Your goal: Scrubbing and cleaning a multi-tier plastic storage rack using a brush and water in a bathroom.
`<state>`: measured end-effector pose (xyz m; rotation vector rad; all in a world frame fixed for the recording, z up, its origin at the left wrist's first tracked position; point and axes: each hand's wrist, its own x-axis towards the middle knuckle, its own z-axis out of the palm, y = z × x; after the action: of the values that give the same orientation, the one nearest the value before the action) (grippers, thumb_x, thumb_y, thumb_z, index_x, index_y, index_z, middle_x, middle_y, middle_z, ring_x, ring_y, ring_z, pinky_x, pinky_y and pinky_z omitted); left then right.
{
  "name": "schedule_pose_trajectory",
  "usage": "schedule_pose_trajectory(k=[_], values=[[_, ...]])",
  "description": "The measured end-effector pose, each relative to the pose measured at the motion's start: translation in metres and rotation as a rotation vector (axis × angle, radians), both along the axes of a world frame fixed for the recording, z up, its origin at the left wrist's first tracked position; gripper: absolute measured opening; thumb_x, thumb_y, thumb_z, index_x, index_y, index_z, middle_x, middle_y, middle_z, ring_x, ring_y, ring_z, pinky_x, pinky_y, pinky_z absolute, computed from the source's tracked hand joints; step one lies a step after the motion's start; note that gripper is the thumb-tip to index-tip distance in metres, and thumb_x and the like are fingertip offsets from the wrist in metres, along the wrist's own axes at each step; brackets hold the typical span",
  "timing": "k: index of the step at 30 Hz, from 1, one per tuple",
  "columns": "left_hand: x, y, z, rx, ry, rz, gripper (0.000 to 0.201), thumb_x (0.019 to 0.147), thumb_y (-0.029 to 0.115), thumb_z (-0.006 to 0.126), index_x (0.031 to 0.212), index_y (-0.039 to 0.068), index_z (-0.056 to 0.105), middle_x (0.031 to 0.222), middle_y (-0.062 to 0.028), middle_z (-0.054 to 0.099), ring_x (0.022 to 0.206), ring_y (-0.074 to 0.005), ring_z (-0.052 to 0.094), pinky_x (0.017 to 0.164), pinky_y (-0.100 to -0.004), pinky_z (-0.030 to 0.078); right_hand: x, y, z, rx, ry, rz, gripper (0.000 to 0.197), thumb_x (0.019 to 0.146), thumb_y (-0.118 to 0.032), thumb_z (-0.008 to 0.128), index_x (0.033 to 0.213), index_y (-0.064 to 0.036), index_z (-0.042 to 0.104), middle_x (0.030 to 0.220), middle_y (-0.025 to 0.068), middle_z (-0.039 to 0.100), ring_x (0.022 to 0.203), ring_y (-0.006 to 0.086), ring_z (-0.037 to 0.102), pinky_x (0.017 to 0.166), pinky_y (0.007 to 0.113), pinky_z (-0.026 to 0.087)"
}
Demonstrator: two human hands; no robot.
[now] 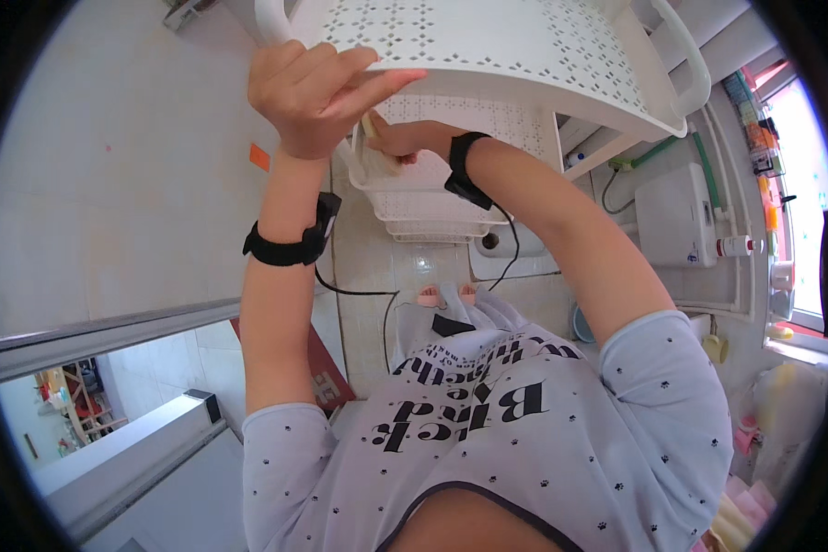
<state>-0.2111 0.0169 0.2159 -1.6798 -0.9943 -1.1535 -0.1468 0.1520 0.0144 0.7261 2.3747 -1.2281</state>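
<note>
A white plastic tiered rack (488,41) with perforated shelves and looped side handles stands in front of me. My left hand (311,97) is closed over the near left corner of its top shelf, with the thumb lying along the rim. Below that shelf, my right hand (403,140) reaches into the left end of the second tier (451,170). A pale yellowish cloth (384,164) is in its fingers, against the tier's side wall. The top shelf and my left hand partly cover this spot. Black straps with wired devices circle both wrists.
A tiled wall (138,156) runs close on the left. A squat toilet (515,253) lies in the floor behind the rack's lower tiers. The white cistern (676,216), pipes and a green hose (704,166) are at the right, near a window (800,184).
</note>
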Motion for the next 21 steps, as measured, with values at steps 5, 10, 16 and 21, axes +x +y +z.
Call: schedule_pose_trajectory(k=[5, 10, 16, 21], values=[[-0.01, 0.001, 0.001, 0.052, 0.019, 0.01, 0.037, 0.054, 0.041, 0.089, 0.064, 0.016, 0.065, 0.048, 0.0059, 0.037, 0.046, -0.0134, 0.032, 0.048, -0.0294, 0.023, -0.028, 0.005, 0.009, -0.129, 0.065, -0.153, 0.09, 0.097, -0.039, 0.042, 0.144, 0.001, -0.022, 0.069, 0.0104, 0.056, 0.048, 0.0214, 0.05, 0.049, 0.036, 0.046], [-0.003, 0.0, -0.004, 0.092, 0.018, -0.003, 0.039, 0.054, 0.043, 0.089, 0.063, 0.016, 0.063, 0.048, 0.0063, 0.036, 0.046, -0.0137, 0.03, 0.048, -0.0295, 0.022, -0.011, -0.017, -0.004, -0.337, -0.039, -0.077, 0.095, 0.096, -0.037, 0.044, 0.141, -0.0022, -0.032, 0.067, 0.0091, 0.053, 0.045, 0.0204, 0.048, 0.044, 0.034, 0.044], [0.004, 0.009, 0.0, 0.107, 0.002, -0.019, 0.04, 0.053, 0.043, 0.09, 0.062, 0.015, 0.063, 0.047, 0.0059, 0.036, 0.046, -0.0133, 0.031, 0.047, -0.0294, 0.021, -0.025, 0.012, 0.001, -0.187, -0.081, -0.041, 0.096, 0.096, -0.037, 0.044, 0.14, -0.0047, -0.036, 0.068, 0.0097, 0.053, 0.047, 0.0204, 0.049, 0.046, 0.033, 0.045], [-0.002, 0.002, -0.005, 0.085, -0.008, 0.0, 0.04, 0.053, 0.042, 0.091, 0.06, 0.014, 0.063, 0.047, 0.0055, 0.034, 0.045, -0.0127, 0.031, 0.046, -0.0292, 0.02, -0.009, -0.015, 0.007, -0.134, -0.148, 0.084, 0.095, 0.095, -0.037, 0.043, 0.141, -0.0077, -0.034, 0.068, 0.0102, 0.054, 0.052, 0.0205, 0.05, 0.049, 0.034, 0.047]])
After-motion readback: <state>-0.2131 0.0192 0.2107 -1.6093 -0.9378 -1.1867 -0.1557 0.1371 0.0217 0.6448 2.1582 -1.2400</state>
